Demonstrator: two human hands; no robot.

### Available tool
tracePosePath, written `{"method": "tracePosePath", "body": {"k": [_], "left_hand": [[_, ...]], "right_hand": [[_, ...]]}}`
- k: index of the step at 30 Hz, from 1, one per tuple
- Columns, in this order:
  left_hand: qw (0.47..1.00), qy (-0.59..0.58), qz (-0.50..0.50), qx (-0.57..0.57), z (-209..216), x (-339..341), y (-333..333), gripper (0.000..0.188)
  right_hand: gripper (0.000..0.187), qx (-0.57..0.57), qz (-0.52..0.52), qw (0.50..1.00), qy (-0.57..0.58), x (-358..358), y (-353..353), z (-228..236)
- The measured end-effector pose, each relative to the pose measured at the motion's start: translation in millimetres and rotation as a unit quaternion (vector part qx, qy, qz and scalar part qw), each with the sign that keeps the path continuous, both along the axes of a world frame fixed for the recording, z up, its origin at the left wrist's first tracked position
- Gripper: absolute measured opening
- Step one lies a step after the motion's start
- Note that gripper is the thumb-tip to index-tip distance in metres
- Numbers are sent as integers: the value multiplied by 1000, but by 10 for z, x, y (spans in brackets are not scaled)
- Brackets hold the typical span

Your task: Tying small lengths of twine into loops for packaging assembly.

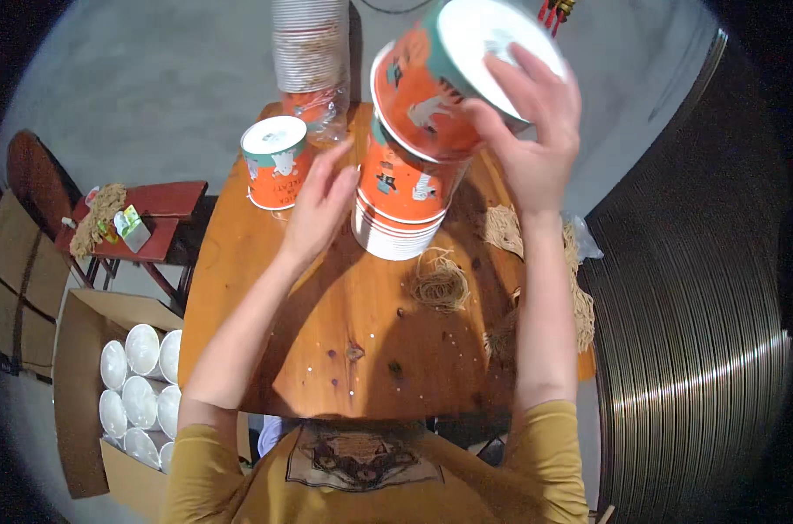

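Note:
A stack of upside-down orange paper buckets (405,188) stands at the far middle of the wooden table. Above it a tilted orange bucket with a white base (422,109) is in my right hand (536,131), fingers over the base and thumb at its side; the motion blurs it a little. Its lower rim meets the top of the stack or overlaps it; I cannot tell which. My left hand (316,210) is beside the stack's left side, fingers stretched out and holding nothing. Another upside-down orange bucket (276,166) sits to the left of that hand.
A tall nested stack of buckets (309,52) rises at the table's far edge. Bundles of tan string (441,281) lie on the table (309,367), with more at its right edge. A carton (82,393) of white-lined buckets and a red stool (165,205) are at left.

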State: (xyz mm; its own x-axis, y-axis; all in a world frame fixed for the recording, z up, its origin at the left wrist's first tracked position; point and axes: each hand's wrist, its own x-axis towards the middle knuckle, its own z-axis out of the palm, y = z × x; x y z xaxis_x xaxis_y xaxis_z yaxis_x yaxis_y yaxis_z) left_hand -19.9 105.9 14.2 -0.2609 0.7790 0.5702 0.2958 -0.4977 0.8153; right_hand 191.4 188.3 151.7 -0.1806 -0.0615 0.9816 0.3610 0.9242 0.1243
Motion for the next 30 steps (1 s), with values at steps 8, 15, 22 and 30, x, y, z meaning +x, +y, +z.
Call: {"method": "tracePosePath", "body": {"k": [8,15,22,30], "left_hand": [[944,-257,-179,104,732,361,-873,46],[975,181,5,-126,288,63,-1361,25],[898,423,43,-112,86,197,-1350,17],[870,477,14,-122,46,189,-1348,23]], "right_hand": [[67,-286,292,900,154,317,-738,-765],[37,-592,-135,775,-173,686,-35,-2040],[23,-615,30,782,-96,758,364,-2352],[17,-623,325,694,159,737,-28,-821]]}}
